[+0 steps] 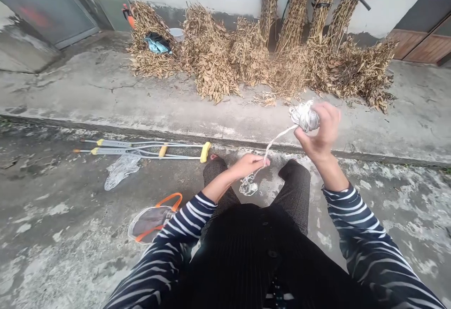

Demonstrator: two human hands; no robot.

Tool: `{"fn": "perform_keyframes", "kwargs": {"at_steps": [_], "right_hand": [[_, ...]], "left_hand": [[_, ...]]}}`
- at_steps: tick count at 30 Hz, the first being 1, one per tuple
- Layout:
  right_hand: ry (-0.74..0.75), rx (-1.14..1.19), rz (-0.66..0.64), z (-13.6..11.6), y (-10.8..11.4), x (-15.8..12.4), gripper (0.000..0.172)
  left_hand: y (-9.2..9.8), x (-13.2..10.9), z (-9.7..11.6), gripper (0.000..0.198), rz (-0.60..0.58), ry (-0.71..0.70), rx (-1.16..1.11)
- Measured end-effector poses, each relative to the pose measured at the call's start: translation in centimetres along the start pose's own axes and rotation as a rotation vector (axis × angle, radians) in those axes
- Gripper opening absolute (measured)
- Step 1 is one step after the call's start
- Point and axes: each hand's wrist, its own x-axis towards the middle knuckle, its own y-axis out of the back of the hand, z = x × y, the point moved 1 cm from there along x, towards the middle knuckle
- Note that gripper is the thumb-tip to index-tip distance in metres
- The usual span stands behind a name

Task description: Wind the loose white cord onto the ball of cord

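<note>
My right hand (323, 130) is raised out to the right, its fingers wrapped round a bundle of white cord (306, 115). From the bundle a single strand (278, 136) slants down to my left hand (249, 166), which pinches it between thumb and fingers in front of my knees. Below the left hand, a loose tangle of the same cord (248, 187) hangs or lies between my legs; I cannot tell whether it touches the ground.
A pair of crutches (151, 149) lies on the ground at left, beside a clear plastic bag (123, 170). Nearer is a grey bag with orange handles (151, 224). Beyond a raised concrete ledge (105, 93), dried plant bundles (211, 55) lean along the wall, some tied with black bands.
</note>
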Motion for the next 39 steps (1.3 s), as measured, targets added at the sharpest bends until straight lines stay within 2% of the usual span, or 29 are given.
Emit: {"fn": "perform_keyframes", "kwargs": {"at_steps": [4, 6, 8, 11, 16, 18, 21, 24, 26, 27, 29, 31, 33, 36, 39], "right_hand": [[0.06, -0.028, -0.054, -1.3, 0.4, 0.6, 0.054], [0.093, -0.029, -0.071, -1.3, 0.4, 1.0, 0.05], [0.103, -0.028, -0.103, -0.8, 0.2, 1.5, 0.049], [0.095, -0.035, -0.177, 0.2, -0.1, 2.4, 0.049], [0.177, -0.05, -0.26, 0.6, -0.1, 3.4, 0.041], [0.195, -0.072, -0.233, 0.3, 0.2, 3.5, 0.038], [0.227, -0.112, -0.159, -0.3, 0.5, 3.7, 0.036], [0.313, -0.103, -0.171, -1.2, 0.6, 4.2, 0.036], [0.377, -0.075, -0.2, -1.9, 0.5, 4.9, 0.036], [0.406, -0.065, -0.21, -2.2, 0.4, 5.4, 0.037], [0.462, -0.071, -0.219, -3.0, 0.2, 6.5, 0.038], [0.509, -0.084, -0.228, -3.6, 0.1, 7.7, 0.039], [0.536, -0.07, -0.272, -4.1, 0.0, 8.7, 0.041], [0.564, -0.027, -0.378, -4.5, 0.1, 9.6, 0.043], [0.573, -0.01, -0.474, -4.5, 0.3, 10.0, 0.041]], "left_hand": [[-1.0, 1.2, 3.5, 0.054, -0.128, -0.119, -0.267], [-1.5, 1.0, 5.0, 0.056, -0.156, -0.154, -0.371], [-1.8, 0.3, 5.9, 0.049, -0.162, -0.168, -0.413], [-1.9, -0.8, 5.6, 0.044, -0.175, -0.168, -0.454], [-1.7, -1.5, 2.3, 0.039, -0.15, -0.003, -0.569], [-1.2, -1.0, 0.9, 0.034, -0.103, 0.073, -0.527], [0.0, 0.1, 0.1, 0.022, 0.033, 0.125, -0.265], [1.8, 1.1, 1.8, 0.015, 0.352, -0.035, -0.051], [2.2, 1.4, 4.1, 0.026, 0.501, -0.226, -0.119], [2.1, 1.5, 5.4, 0.032, 0.497, -0.312, -0.199], [1.2, 1.7, 8.0, 0.04, 0.37, -0.421, -0.352], [-0.1, 1.8, 10.1, 0.041, 0.246, -0.453, -0.442], [-0.9, 2.0, 11.6, 0.037, 0.221, -0.45, -0.477], [-0.6, 2.2, 12.6, 0.031, 0.254, -0.433, -0.463], [0.7, 1.9, 12.3, 0.028, 0.201, -0.385, -0.428]]}}
